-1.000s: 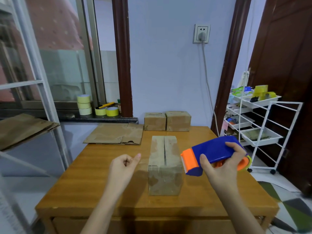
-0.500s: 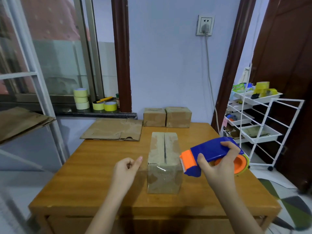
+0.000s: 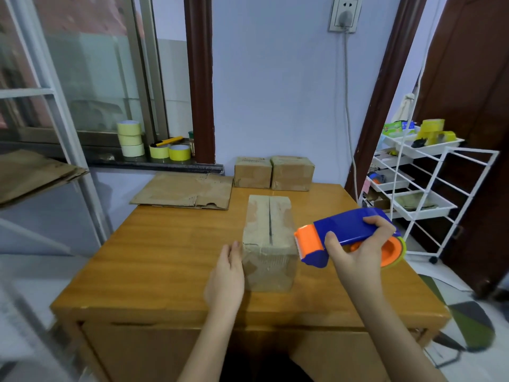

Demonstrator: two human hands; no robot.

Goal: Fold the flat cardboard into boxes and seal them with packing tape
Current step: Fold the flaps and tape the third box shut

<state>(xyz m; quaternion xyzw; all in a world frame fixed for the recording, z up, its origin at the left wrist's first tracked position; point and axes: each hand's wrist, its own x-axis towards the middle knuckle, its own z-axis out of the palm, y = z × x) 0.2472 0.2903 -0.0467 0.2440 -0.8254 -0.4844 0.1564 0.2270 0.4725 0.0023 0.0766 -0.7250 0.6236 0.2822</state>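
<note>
Far left: flattened brown cardboard sheets (image 3: 33, 175) on a metal-framed shelf. On the dark window sill (image 3: 110, 161): a stack of three pale yellow tape rolls (image 3: 130, 139), then two brighter yellow tape rolls (image 3: 170, 151) side by side with a yellow-handled cutter (image 3: 168, 141) lying just behind them. Wooden bench (image 3: 165, 257), honey-coloured top: at its far left corner a flat unfolded brown cardboard blank (image 3: 187, 191), overhanging the far edge. Centre far edge, against the wall: two small closed brown cardboard boxes (image 3: 274, 173), touching side by side. Centre of bench: one oblong brown cardboard box (image 3: 268, 241), long axis running near to far, top flaps folded down with an open dark seam along the middle; clear tape shows on its near end. Left hand (image 3: 227, 274): fingers straight and together, laid flat against the near left side of the oblong box. Right hand (image 3: 358, 249): fingers and thumb wrapped round a blue and orange plastic tape dispenser (image 3: 344, 235), held in the air just right of the box, orange toothed end pointing at the box's near right corner; a yellowish roll sits at its rear. Far right: white wire trolley rack (image 3: 429, 188) with trays of assorted items, yellow tape rolls on the top tray. Wall socket (image 3: 344, 13) above, cable hanging down.
</note>
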